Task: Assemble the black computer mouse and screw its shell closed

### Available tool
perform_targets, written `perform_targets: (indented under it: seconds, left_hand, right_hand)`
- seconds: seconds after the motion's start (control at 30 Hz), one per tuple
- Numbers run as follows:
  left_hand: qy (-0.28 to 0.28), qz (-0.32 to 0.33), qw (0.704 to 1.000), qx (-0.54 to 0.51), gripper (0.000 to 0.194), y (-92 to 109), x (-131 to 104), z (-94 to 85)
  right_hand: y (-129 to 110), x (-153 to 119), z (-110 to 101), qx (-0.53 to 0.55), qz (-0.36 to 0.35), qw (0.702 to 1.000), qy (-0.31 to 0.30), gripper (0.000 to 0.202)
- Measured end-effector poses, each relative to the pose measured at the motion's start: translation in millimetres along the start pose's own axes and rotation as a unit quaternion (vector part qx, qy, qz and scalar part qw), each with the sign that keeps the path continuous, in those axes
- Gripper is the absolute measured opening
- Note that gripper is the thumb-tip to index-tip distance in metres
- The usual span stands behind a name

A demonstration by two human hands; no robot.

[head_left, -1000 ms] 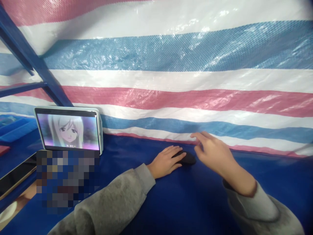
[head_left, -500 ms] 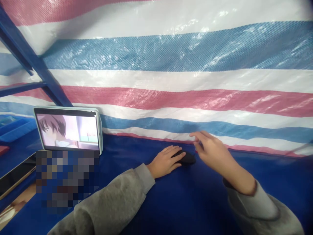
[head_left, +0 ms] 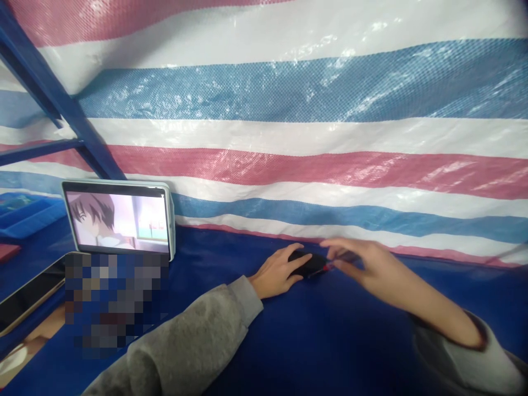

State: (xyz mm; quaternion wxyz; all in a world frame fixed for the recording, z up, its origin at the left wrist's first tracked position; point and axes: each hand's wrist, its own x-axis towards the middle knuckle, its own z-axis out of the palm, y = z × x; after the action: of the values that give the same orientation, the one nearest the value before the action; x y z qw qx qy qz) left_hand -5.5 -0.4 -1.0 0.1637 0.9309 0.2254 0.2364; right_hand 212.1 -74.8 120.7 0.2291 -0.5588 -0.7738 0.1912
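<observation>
A dark, rounded computer mouse (head_left: 307, 265) lies on the blue tabletop. My left hand (head_left: 277, 272) rests over its left end, fingers spread across the top and thumb along the near side, gripping it. At the other end of the mouse is my right hand (head_left: 365, 267), thumb and forefinger drawn together in a pinch. A small reddish bit (head_left: 329, 267) shows by those fingertips; blur hides what it is and whether the fingers hold it.
At the left a tablet (head_left: 119, 220) stands upright, playing a cartoon. A pixelated patch lies before it, with a phone (head_left: 33, 294) beside. Blue trays (head_left: 37, 217) and a red object (head_left: 8, 253) sit farther left. Striped plastic sheeting (head_left: 289, 132) hangs behind the table (head_left: 289, 341).
My right hand has lowered toward the right end of the mouse, its fingers coming closer together. A reddish bit now shows there. My left hand stays on the mouse.
</observation>
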Motion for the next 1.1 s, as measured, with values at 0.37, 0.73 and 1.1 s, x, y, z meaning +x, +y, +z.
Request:
perform_targets:
  seconds: [0.37,0.73,1.1]
  left_hand:
    - [0.043,-0.067,0.985,-0.153,0.047,-3,2,-3.7]
    - [0.053,-0.120,0.987,-0.093,0.030,-2,5,-8.3]
    - [-0.014,-0.092,0.994,-0.062,0.047,-8,5,-5.6]
  right_hand:
    - [10,-17,51,-0.006,-0.016,0.986,-0.169,0.031]
    - [15,-15,82,-0.078,-0.084,0.993,0.010,0.026]
    - [58,-10,115,-0.011,0.003,0.994,0.111,0.049]
